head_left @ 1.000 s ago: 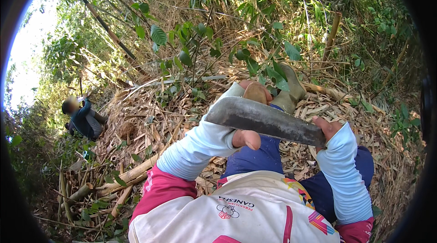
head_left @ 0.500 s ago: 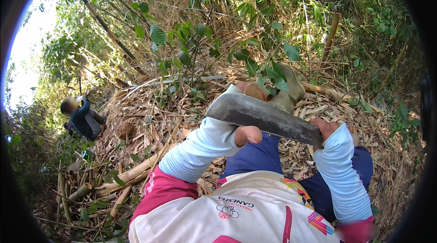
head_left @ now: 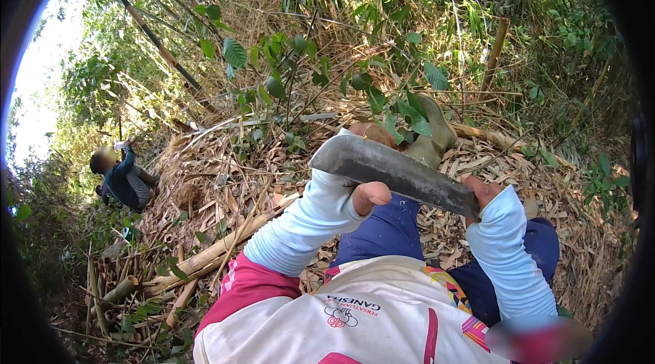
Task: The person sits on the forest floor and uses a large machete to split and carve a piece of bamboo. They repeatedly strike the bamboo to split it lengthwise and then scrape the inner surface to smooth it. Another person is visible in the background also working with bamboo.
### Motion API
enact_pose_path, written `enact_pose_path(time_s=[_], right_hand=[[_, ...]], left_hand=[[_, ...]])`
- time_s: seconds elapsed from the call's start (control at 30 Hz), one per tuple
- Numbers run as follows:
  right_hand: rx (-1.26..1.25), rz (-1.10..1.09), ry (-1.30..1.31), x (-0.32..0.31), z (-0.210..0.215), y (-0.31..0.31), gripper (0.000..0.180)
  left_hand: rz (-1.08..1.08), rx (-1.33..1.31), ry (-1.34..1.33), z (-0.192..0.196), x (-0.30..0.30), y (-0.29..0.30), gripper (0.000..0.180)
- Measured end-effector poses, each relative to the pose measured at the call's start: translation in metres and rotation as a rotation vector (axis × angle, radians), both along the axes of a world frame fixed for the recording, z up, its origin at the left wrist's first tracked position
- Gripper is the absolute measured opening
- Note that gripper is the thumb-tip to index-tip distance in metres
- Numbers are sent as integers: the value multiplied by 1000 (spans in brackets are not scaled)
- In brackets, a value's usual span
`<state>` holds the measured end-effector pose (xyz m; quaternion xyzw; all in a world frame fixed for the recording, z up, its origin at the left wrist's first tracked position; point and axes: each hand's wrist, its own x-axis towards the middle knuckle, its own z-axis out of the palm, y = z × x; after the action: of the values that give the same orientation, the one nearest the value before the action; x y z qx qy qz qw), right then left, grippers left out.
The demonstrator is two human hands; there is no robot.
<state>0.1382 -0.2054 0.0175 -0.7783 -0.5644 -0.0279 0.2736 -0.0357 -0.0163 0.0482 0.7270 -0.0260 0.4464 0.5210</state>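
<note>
A dark metal machete blade (head_left: 402, 171) lies slantwise in front of me, its broad end to the left and its narrower end to the right. My left hand (head_left: 371, 196) is at the broad half, thumb below the blade and fingers beyond it, mostly hidden. Beside those fingers shows a brown rounded patch I cannot make out. My right hand (head_left: 483, 195) is closed around the narrower end, so any handle is covered. Light blue sleeves (head_left: 307, 217) reach over both palms. Beneath the blade are my blue-trousered legs and an olive rubber boot (head_left: 434, 135).
Dry bamboo leaves (head_left: 205, 186) cover the sloping ground. A cut bamboo pole (head_left: 211, 255) lies at the left, and a leafy green sapling (head_left: 290, 81) stands ahead. An upright stump (head_left: 496, 50) is at the far right. Another person (head_left: 123, 176) crouches at the far left.
The broad end of the blade has shifted slightly away from me, and my left hand with it. My right hand has barely moved.
</note>
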Motion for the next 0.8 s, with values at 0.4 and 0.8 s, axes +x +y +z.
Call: enact_pose_path(time_s=[0.4,0.8], right_hand=[[-78,7,215,-3,-14,5,64],[-36,53,-78,10,1,2,61]], left_hand=[[-99,-178,141,-3,-1,0,53],[21,-83,333,17,-9,12,117]])
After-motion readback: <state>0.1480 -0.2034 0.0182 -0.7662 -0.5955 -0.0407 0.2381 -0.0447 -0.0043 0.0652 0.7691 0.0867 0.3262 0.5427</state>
